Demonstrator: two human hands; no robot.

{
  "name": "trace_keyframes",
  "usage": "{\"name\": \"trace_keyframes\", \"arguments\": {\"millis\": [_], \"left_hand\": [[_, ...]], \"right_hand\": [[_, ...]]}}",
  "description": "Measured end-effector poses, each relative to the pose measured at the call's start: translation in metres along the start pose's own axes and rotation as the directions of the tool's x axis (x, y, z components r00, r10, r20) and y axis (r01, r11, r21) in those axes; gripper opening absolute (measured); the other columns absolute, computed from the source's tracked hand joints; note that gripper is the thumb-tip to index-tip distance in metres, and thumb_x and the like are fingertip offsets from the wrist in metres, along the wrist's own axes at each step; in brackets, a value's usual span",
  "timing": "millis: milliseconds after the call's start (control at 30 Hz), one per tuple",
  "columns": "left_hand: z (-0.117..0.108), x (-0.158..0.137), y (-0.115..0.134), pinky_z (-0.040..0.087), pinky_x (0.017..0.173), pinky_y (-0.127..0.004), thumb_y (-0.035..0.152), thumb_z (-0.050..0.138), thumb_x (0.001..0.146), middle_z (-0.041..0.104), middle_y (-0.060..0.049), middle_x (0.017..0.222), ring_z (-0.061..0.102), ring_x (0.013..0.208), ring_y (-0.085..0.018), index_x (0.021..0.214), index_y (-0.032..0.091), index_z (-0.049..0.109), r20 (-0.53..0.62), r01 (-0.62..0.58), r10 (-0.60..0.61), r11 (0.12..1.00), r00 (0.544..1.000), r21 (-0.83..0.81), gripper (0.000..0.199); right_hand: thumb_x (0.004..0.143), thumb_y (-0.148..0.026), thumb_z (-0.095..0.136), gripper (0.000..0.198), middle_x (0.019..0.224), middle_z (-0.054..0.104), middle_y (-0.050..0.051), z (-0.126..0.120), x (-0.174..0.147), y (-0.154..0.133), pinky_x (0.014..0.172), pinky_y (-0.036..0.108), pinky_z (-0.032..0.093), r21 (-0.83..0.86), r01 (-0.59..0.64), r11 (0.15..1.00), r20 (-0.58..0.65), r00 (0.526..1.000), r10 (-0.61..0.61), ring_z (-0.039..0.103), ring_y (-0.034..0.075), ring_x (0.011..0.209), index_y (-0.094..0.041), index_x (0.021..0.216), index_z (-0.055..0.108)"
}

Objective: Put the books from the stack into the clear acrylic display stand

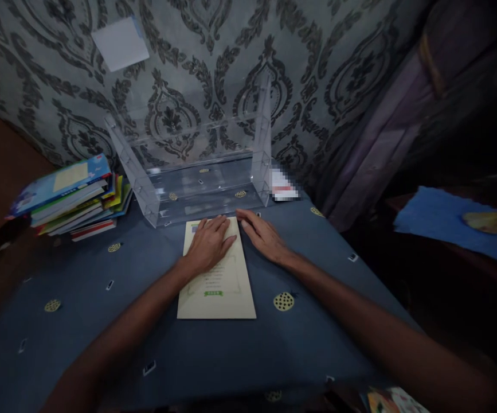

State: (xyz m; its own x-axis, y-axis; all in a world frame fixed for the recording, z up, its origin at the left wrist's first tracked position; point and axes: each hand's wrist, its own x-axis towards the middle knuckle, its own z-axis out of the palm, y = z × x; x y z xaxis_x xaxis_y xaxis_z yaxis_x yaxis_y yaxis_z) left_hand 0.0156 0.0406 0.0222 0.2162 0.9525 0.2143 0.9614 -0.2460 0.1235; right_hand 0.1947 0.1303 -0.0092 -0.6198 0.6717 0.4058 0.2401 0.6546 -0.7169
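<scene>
A thin cream-coloured book [214,304] lies on the table, with printed lines in a frame and a small green banner near its lower edge. My left hand [208,242] rests flat on its upper half, fingers stretched out and thumb apart. At the book's upper right corner is my right hand [266,238], fingers extended and slanting toward the edge; whether the fingertips touch it is hard to tell. Just behind the book stands a clear plastic rack [205,189] with stepped side panels.
Several books lie in an uneven stack [76,198] at the left. A pixelated white item [285,184] sits right of the rack. The dark blue patterned tablecloth [145,321] covers the table. Patterned wallpaper [175,109] rises behind, a curtain [372,143] hangs at right, beside a blue cloth [437,221].
</scene>
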Motion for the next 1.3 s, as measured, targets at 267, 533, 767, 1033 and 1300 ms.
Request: {"name": "trace_keyframes", "arguments": {"millis": [267, 533, 767, 1033, 1300], "left_hand": [[0.005, 0.008, 0.005, 0.034, 0.117, -0.052, 0.039, 0.041, 0.105, 0.053, -0.016, 0.151, 0.047, 0.143, -0.029, 0.142, 0.014, 0.051, -0.002, -0.033, 0.033, 0.999, 0.999, -0.024, 0.045], [0.007, 0.007, 0.004, 0.033, 0.116, -0.054, 0.042, 0.038, 0.106, 0.052, -0.017, 0.152, 0.046, 0.144, -0.029, 0.146, 0.015, 0.048, -0.010, -0.036, 0.035, 0.999, 0.999, -0.022, 0.050], [0.006, 0.007, 0.006, 0.031, 0.118, -0.054, 0.043, 0.038, 0.106, 0.051, -0.018, 0.153, 0.045, 0.144, -0.030, 0.147, 0.015, 0.047, 0.009, -0.028, 0.028, 0.999, 1.000, -0.024, 0.050], [0.002, 0.004, -0.002, 0.028, 0.120, -0.055, 0.027, 0.033, 0.106, 0.048, -0.014, 0.156, 0.039, 0.149, -0.025, 0.147, 0.017, 0.049, 0.065, -0.072, 0.076, 0.996, 0.995, -0.058, 0.045], [-0.014, -0.024, 0.000, 0.021, 0.124, -0.055, 0.027, 0.033, 0.106, 0.049, -0.007, 0.156, 0.034, 0.152, -0.023, 0.146, 0.024, 0.052, 0.157, -0.214, 0.242, 0.961, 0.958, -0.173, 0.044]], "right_hand": [[0.104, -0.036, 0.033, 0.044, 0.137, 0.066, 0.011, 0.000, -0.001, -0.001, 0.109, 0.052, 0.048, 0.007, -0.015, 1.000, 0.003, 1.000, 0.015, 0.062, 0.026, 0.127, -0.024, 0.144, 0.048], [0.103, -0.030, 0.033, 0.045, 0.136, 0.065, 0.010, 0.004, -0.003, 0.002, 0.113, 0.055, 0.044, -0.101, 0.034, 0.994, 0.023, 0.999, -0.032, 0.059, 0.027, 0.128, -0.026, 0.144, 0.050], [0.096, -0.020, 0.039, 0.046, 0.131, 0.067, 0.012, 0.005, 0.000, 0.005, 0.110, 0.057, 0.044, -0.165, 0.026, 0.986, 0.016, 1.000, -0.024, 0.059, 0.030, 0.123, -0.022, 0.140, 0.052], [0.096, -0.019, 0.037, 0.050, 0.134, 0.069, 0.009, 0.002, -0.001, 0.006, 0.116, 0.059, 0.037, -0.116, 0.000, 0.993, 0.038, 0.999, 0.005, 0.056, 0.028, 0.131, -0.022, 0.145, 0.046], [0.096, -0.019, 0.038, 0.046, 0.131, 0.071, 0.008, 0.003, 0.000, 0.008, 0.117, 0.059, 0.037, -0.124, -0.009, 0.992, 0.041, 0.999, 0.014, 0.059, 0.028, 0.129, -0.023, 0.141, 0.050]]}}
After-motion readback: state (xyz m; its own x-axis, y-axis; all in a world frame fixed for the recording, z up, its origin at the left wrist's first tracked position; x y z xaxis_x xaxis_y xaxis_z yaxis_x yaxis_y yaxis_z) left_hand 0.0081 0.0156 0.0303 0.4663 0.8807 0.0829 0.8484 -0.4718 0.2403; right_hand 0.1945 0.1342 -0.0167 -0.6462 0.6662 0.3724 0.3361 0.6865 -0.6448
